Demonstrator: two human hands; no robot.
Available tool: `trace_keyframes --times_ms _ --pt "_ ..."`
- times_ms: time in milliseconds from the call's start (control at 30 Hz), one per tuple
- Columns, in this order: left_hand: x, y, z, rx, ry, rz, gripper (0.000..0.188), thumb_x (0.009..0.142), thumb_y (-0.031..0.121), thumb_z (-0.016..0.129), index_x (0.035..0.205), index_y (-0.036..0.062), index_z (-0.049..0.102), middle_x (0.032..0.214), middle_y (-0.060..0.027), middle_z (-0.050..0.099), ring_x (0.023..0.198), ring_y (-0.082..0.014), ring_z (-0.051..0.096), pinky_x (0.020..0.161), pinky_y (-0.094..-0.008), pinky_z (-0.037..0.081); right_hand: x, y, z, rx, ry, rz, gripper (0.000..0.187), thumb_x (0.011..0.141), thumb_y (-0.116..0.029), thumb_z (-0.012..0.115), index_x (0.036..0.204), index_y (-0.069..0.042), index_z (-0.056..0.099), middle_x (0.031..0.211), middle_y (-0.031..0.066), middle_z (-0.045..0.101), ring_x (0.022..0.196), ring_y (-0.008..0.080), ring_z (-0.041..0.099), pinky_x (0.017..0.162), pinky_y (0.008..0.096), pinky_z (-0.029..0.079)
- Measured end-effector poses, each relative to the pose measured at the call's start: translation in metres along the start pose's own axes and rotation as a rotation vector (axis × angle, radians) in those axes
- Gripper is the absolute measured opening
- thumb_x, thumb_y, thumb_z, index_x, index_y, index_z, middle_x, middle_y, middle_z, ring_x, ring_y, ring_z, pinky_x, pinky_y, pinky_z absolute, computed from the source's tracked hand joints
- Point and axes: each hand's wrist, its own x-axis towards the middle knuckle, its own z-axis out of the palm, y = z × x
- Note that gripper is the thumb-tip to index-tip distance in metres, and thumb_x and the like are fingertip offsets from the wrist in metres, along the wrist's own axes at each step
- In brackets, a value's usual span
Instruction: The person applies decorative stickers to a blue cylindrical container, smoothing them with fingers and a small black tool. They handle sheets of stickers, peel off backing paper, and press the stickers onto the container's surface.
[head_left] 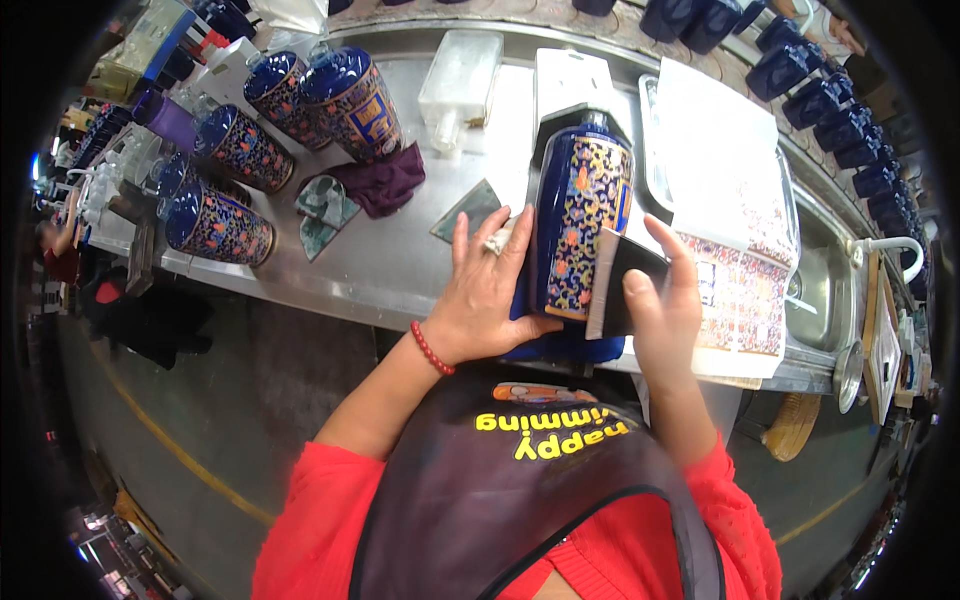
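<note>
A dark blue bottle (585, 220) with a colourful floral decal lies in front of me, its neck pointing away, in a dark cradle. My left hand (483, 295) steadies its left side and base, the thumb at the near end and the other fingers stretched out. One finger has a white wrapping, and a red bead bracelet circles the wrist. Between the thumb and fingers of my right hand (665, 305) is a black flat scraper (628, 285) with a pale edge. That edge meets the decal's right side near the base.
Several decorated blue bottles (355, 105) stand at the left of the metal table (390, 285), near a purple cloth (385, 180) and green-grey pads (325, 210). White paper and decal sheets (740, 300) lie at right, beside a sink (815, 305). A clear container (462, 75) stands behind.
</note>
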Motion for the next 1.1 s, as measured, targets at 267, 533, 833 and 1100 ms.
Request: trace_keyframes --times_ms 267,533,833,1100 --pt "0.007 0.016 -0.018 0.151 0.106 0.055 0.103 0.079 0.056 0.079 0.149 -0.0094 0.042 0.126 -0.023 0.065 0.146 -0.0424 0.035 0.116 -0.0726 0.005 0.013 -0.006 0.014 -0.142 0.057 -0.104 0.042 0.098 -0.006 0.057 0.14 0.003 0.056 0.116 0.0138 0.068 0.102 0.014 0.062 0.091 0.0275 0.049" --pt "0.008 0.016 -0.015 0.082 0.155 0.052 0.101 0.076 0.052 0.083 0.148 -0.0078 0.044 0.129 -0.0229 0.063 0.141 -0.0423 0.041 0.114 -0.0747 0.006 0.055 -0.009 -0.002 -0.021 0.19 0.037 0.033 0.098 -0.006 0.058 0.129 0.001 0.062 0.1 0.0055 0.069 0.086 0.0089 0.061 0.08 0.0245 0.051" --pt "0.008 0.016 -0.016 0.083 0.103 0.033 0.102 0.073 0.046 0.084 0.15 -0.0072 0.043 0.136 -0.0258 0.058 0.142 -0.0424 0.041 0.115 -0.0737 0.005 0.1 -0.025 0.018 -0.327 0.019 -0.083 0.028 0.097 -0.011 0.058 0.122 0.0 0.064 0.095 0.013 0.07 0.085 0.0143 0.065 0.077 0.0298 0.053" --pt "0.004 0.01 -0.004 0.072 0.096 0.048 0.103 0.077 0.049 0.082 0.15 -0.0107 0.04 0.14 -0.0268 0.054 0.142 -0.0417 0.04 0.118 -0.0692 0.005 0.075 0.002 -0.041 -0.087 -0.026 -0.129 0.031 0.097 0.003 0.051 0.126 0.0 0.062 0.131 0.0131 0.065 0.099 0.0172 0.068 0.086 0.0268 0.054"
